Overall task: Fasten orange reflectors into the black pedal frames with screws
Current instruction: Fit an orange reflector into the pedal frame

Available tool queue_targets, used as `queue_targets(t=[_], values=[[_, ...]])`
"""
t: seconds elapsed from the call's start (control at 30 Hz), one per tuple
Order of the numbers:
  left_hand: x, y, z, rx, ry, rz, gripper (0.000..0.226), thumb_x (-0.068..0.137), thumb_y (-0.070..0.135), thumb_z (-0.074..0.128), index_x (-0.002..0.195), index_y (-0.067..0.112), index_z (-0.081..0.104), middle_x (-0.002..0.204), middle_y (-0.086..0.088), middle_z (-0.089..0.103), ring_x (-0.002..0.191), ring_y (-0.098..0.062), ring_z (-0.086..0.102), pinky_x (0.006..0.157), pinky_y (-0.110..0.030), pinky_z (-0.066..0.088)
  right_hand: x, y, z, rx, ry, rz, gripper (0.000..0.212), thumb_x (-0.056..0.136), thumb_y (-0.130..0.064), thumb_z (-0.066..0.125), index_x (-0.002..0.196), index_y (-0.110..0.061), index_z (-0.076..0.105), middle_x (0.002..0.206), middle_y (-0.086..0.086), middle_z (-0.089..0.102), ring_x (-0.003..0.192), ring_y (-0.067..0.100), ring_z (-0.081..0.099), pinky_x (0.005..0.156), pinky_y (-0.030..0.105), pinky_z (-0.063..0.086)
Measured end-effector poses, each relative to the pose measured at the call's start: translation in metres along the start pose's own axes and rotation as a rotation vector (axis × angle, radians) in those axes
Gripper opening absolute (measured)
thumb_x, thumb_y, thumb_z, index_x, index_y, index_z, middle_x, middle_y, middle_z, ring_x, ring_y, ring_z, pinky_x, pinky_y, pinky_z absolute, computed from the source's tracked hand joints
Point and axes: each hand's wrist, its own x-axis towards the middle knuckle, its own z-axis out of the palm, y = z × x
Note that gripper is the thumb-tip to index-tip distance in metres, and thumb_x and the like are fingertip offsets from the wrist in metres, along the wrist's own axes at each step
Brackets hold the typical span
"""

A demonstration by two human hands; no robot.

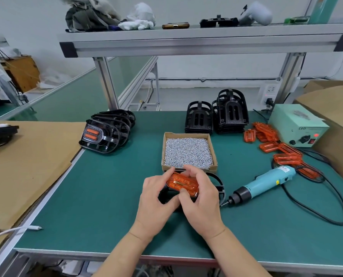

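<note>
An orange reflector (183, 183) is gripped, by left hand (156, 198) and right hand (201, 202). A black pedal frame (219, 186) is partly hidden beneath.

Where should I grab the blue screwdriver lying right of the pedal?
Take the screwdriver by its teal barrel, coming from above with the right hand. It lies flat, the black nose pointing toward the pedal frame, the cord trailing off the rear end, so the mid-barrel is bare.
</note>
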Motion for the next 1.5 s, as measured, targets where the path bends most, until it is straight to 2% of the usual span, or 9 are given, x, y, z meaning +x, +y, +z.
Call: queue_targets(t=[0.17,0.37,0.5,0.73,0.83,0.97,1.23,1.37,1.5], values=[[0.000,0.001,0.000,-0.044,0.007,-0.053,0.043,0.062,0.044,0.071,0.103,0.048,0.056,0.103,0.017,0.058,0.107,-0.007,0.054,0.084,-0.005,0.037,-0.001,0.001,0.000,0.017,-0.017,0.007,0.050,0.079,-0.009,0.062,0.128,-0.015,0.057,0.118,-0.004,0.062,0.111,0.004,0.061,0.096,0.021,0.048],[0.002,-0.004,-0.002,-0.086,0.060,-0.085,0.042,0.062,0.049,0.078,0.096,0.041,0.054,0.099,0.009,0.060,0.102,-0.013,0.057,0.084,-0.017,0.042,-0.001,0.007,-0.001,0.008,0.156,-0.147,0.039,0.078,0.002,0.063,0.116,-0.004,0.061,0.119,0.005,0.057,0.116,0.018,0.057,0.094,0.031,0.050],[0.003,-0.006,-0.002,-0.091,0.092,-0.120,0.043,0.061,0.050,0.078,0.094,0.042,0.052,0.099,0.005,0.061,0.102,-0.012,0.058,0.085,-0.015,0.040,0.001,0.013,-0.005,-0.044,0.293,-0.147,0.026,0.078,0.007,0.059,0.099,-0.007,0.066,0.106,0.001,0.058,0.091,0.017,0.058,0.077,0.032,0.050],[0.004,-0.005,-0.003,-0.080,0.090,-0.124,0.044,0.060,0.052,0.077,0.094,0.039,0.054,0.099,0.004,0.061,0.101,-0.009,0.057,0.084,-0.013,0.039,-0.004,0.012,-0.006,-0.020,0.159,0.050,0.019,0.090,-0.003,0.067,0.095,-0.021,0.072,0.082,-0.013,0.070,0.071,0.013,0.065,0.066,0.035,0.053],[0.005,-0.003,-0.002,-0.088,0.090,-0.116,0.042,0.059,0.052,0.077,0.093,0.041,0.055,0.099,0.005,0.061,0.101,-0.008,0.057,0.084,-0.012,0.039,-0.005,0.010,-0.009,-0.022,0.119,0.089,0.025,0.089,-0.002,0.070,0.099,-0.025,0.073,0.085,-0.017,0.071,0.071,0.012,0.065,0.065,0.028,0.053],[0.004,-0.004,-0.002,-0.096,0.092,-0.116,0.042,0.060,0.050,0.078,0.095,0.043,0.055,0.100,0.008,0.061,0.103,-0.009,0.056,0.083,-0.010,0.038,-0.003,0.003,-0.016,-0.065,0.015,0.080,0.031,0.088,-0.002,0.071,0.108,-0.026,0.074,0.093,-0.017,0.072,0.083,0.008,0.067,0.068,0.019,0.052],[0.003,-0.003,-0.002,-0.061,0.037,-0.121,0.049,0.065,0.034,0.079,0.108,0.039,0.058,0.106,0.006,0.060,0.110,-0.004,0.052,0.087,-0.004,0.034,0.020,0.003,-0.030,-0.153,-0.128,0.235,0.016,0.087,-0.007,0.075,0.092,-0.023,0.075,0.085,-0.015,0.073,0.082,0.000,0.067,0.079,0.019,0.053],[0.003,-0.004,-0.001,-0.076,0.038,-0.112,0.056,0.070,0.014,0.061,0.122,0.037,0.056,0.111,0.012,0.061,0.118,-0.006,0.048,0.090,-0.002,0.032,0.029,0.008,-0.040,-0.252,-0.078,0.228,0.013,0.088,-0.011,0.075,0.093,-0.023,0.074,0.087,-0.017,0.072,0.084,0.000,0.066,0.087,0.026,0.054],[0.005,-0.014,-0.002,-0.050,0.130,-0.123,0.060,0.075,-0.010,0.054,0.112,0.037,0.058,0.111,0.014,0.061,0.115,-0.010,0.053,0.091,-0.005,0.033,0.035,0.010,-0.048,-0.307,-0.033,0.261,0.016,0.089,-0.015,0.074,0.086,-0.031,0.069,0.081,-0.020,0.069,0.081,-0.002,0.064,0.085,0.030,0.054]])
